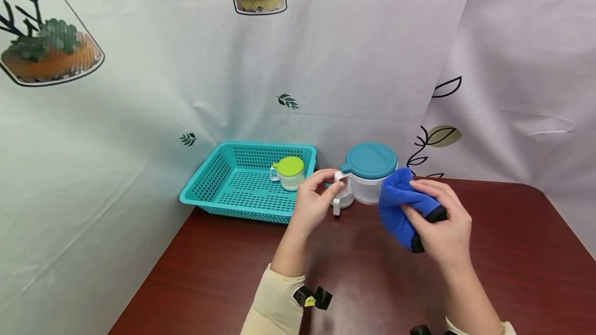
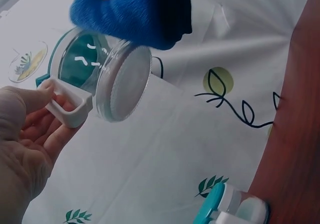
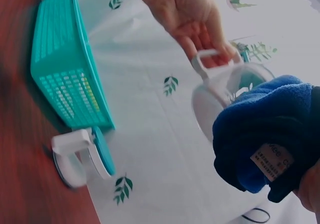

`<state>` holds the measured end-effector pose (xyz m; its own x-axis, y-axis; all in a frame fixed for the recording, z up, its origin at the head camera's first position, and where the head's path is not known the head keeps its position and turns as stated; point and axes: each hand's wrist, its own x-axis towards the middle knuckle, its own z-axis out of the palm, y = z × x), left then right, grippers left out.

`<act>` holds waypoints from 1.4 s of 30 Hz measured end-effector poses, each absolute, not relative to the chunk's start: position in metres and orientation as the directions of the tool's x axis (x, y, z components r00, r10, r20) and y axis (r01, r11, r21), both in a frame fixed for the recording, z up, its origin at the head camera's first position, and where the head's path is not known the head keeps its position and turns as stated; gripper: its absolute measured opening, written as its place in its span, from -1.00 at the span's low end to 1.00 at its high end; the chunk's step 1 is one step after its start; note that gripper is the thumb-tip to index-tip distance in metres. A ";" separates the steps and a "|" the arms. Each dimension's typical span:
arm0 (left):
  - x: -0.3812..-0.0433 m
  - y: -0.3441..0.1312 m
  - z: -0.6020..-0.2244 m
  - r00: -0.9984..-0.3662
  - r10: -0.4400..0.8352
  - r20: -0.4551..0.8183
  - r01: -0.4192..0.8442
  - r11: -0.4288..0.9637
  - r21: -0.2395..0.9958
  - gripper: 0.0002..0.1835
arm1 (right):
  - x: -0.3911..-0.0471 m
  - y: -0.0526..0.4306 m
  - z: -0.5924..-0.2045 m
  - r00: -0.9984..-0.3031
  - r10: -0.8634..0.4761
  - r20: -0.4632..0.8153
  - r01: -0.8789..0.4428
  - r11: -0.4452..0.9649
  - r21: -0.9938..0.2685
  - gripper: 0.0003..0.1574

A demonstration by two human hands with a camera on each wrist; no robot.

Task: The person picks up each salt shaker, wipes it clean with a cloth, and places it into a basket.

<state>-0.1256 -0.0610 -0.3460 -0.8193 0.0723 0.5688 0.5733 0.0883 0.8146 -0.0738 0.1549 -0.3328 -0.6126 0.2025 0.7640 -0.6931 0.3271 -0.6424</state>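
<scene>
A clear jar (image 1: 366, 188) with a dark teal lid and a white handle is held up off the table. My left hand (image 1: 315, 198) grips it by that handle, thumb on top, as the left wrist view (image 2: 30, 129) shows. In my right hand (image 1: 444, 224) is a bunched blue cloth (image 1: 401, 210) with black edging and a white label (image 3: 272, 161). The cloth touches the jar's side on the right. Behind and below the held jar stands another jar (image 3: 82, 156) with a teal lid and white handle, mostly hidden in the head view.
A turquoise plastic basket (image 1: 251, 216) stands at the back left of the dark red table (image 1: 372, 283). Inside it, toward the right, is a small jar (image 1: 291, 173) with a lime green lid. A white patterned curtain (image 1: 326, 66) hangs behind the table.
</scene>
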 end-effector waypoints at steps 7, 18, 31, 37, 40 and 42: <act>-0.126 -0.071 -0.347 -0.800 0.108 0.591 0.597 0.040 0.801 -0.74 | -0.088 0.176 -0.336 -0.631 0.143 0.763 -0.712 0.284 -0.642 -0.49; -0.124 -0.072 -0.347 -0.851 0.093 0.516 0.517 -0.012 0.856 -0.72 | -0.081 0.184 -0.343 -0.628 -0.017 0.778 -0.760 0.230 -0.608 -0.42; -0.126 -0.068 -0.351 -0.846 0.085 0.526 0.528 0.007 0.849 -0.71 | -0.070 0.170 -0.328 -0.548 -0.015 0.836 -0.820 0.205 -0.534 -0.46; -0.125 -0.075 -0.350 -0.817 0.144 0.558 0.561 -0.024 0.827 -0.73 | -0.084 0.185 -0.335 -0.598 0.037 0.800 -0.767 0.263 -0.585 -0.45; -0.125 -0.075 -0.351 -0.810 0.148 0.568 0.569 -0.038 0.821 -0.74 | -0.091 0.189 -0.339 -0.620 0.049 0.783 -0.742 0.289 -0.605 -0.45; -0.125 -0.073 -0.351 -0.811 0.128 0.571 0.569 -0.053 0.821 -0.75 | -0.092 0.188 -0.340 -0.623 0.051 0.780 -0.737 0.297 -0.608 -0.45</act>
<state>-0.1249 -0.0730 -0.3514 -0.8111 0.1283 0.5707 0.5690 -0.0529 0.8206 -0.0922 0.1876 -0.3400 -0.6235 0.0508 0.7802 -0.7365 0.2966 -0.6079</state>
